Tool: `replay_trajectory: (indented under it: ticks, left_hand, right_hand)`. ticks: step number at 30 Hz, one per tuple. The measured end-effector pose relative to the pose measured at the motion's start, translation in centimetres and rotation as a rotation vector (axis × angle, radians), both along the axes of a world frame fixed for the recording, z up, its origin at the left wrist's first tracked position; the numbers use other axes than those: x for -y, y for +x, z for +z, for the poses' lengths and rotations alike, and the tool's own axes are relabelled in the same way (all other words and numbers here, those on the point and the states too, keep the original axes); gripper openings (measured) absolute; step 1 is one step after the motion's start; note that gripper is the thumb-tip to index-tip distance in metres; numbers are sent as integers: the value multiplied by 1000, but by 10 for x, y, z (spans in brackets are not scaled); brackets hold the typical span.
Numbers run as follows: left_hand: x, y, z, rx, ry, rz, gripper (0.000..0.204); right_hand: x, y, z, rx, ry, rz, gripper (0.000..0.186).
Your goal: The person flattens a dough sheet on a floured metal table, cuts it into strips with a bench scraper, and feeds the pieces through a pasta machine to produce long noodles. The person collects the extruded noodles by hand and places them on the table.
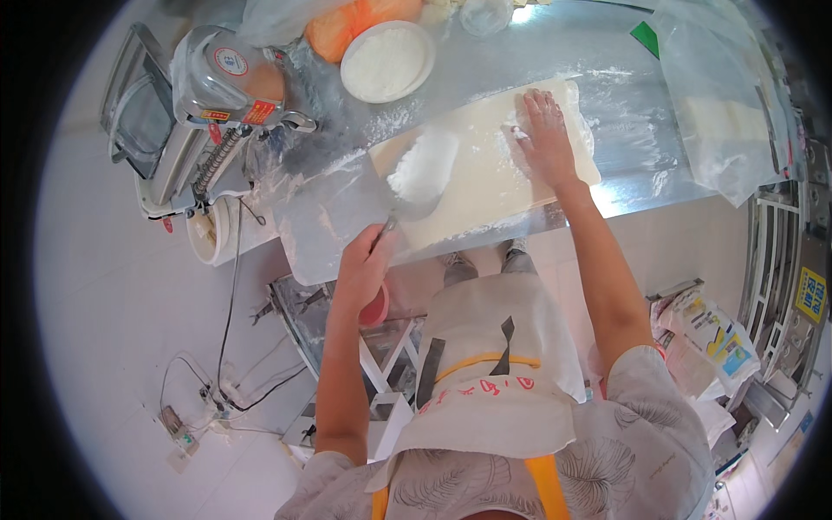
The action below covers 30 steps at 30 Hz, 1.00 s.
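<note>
A wide, pale sheet of dough (481, 186) lies on the metal worktable, dusted with white flour. My left hand (360, 263), at the table's near edge, is closed round the dark handle of a metal scoop. The bowl of this metal scoop (422, 209) is over the left part of the dough, and a heap of white flour (426, 165) fills it. My right hand (546, 134) is palm down on the right part of the dough, fingers spread, with loose flour by the thumb.
A white bowl of flour (388, 62) stands at the back beside an orange bag (347, 26). A metal dough-rolling machine (227, 82) is at the left. Clear plastic sheeting (715, 121) covers a pale block at the right. Cables (227, 347) trail on the floor.
</note>
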<state>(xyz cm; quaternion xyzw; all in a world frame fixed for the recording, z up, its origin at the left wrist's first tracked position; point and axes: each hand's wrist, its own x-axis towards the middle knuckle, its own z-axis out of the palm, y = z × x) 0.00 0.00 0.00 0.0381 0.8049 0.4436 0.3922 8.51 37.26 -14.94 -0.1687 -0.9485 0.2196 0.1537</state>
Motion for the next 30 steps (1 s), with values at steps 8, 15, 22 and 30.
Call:
replay_trajectory:
  ticks: [8,15,22,30]
  left_hand:
    - [37,-1,15,100,-1,178,23]
    - [53,6,13,112,43,210,23]
    - [50,7,9,112,41,246,24]
    - [72,2,0,106,75,387,26]
  right_hand:
    - [131,-80,11,117,92,63,72]
    - [56,-54,17,271,200,73,69]
    - [-28,17,7,196,310,-17,67]
    - [108,22,18,195,139,-48,75]
